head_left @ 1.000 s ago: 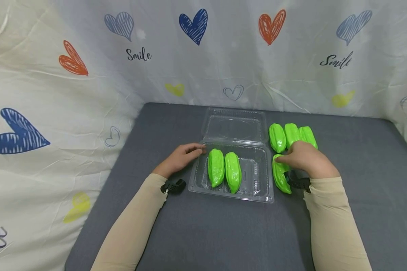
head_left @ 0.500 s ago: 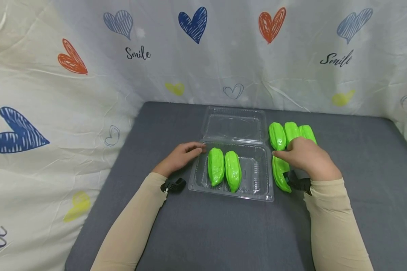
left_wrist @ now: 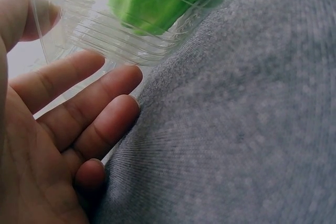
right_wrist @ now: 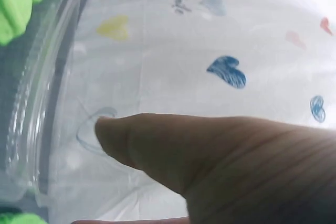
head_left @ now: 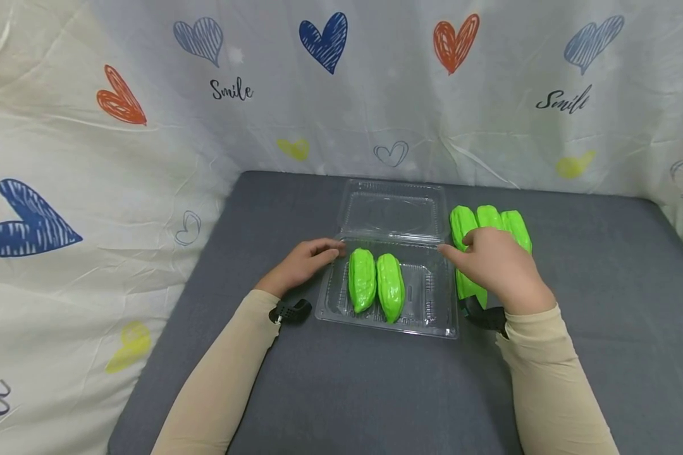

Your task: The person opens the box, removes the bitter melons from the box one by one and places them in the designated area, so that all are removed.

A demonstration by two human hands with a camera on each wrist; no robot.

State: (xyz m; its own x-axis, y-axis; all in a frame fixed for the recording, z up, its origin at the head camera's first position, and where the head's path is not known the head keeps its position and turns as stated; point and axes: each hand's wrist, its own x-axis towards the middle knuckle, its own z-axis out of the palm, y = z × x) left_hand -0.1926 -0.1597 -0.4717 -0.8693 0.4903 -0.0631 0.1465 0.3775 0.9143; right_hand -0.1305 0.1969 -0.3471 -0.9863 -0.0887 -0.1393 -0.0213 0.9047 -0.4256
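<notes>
Two glossy green star fruit (head_left: 362,281) lie side by side in the clear plastic box (head_left: 387,330), whose hinged lid (head_left: 395,212) is folded back. My left hand (head_left: 304,265) is at the box's left side, fingers loosely extended; in the left wrist view its fingertips (left_wrist: 94,60) are right at the ribbed wall. My right hand (head_left: 501,268) hovers over a star fruit (head_left: 468,286) to the right of the box, hiding part of it. Its thumb (head_left: 454,254) points left, overlapping the box's right rim. In the right wrist view, nothing sits between thumb and fingers.
Beyond my right hand, three more star fruit (head_left: 488,218) stand in a row right of the lid, partly covered by the hand. A grey cloth (head_left: 341,392) covers the table. A white curtain (head_left: 375,107) printed with hearts hangs at the back and left.
My right hand has left the near star fruit's upper end, where its thumb was, and shifted up and left toward the box rim. My left hand has stayed in place.
</notes>
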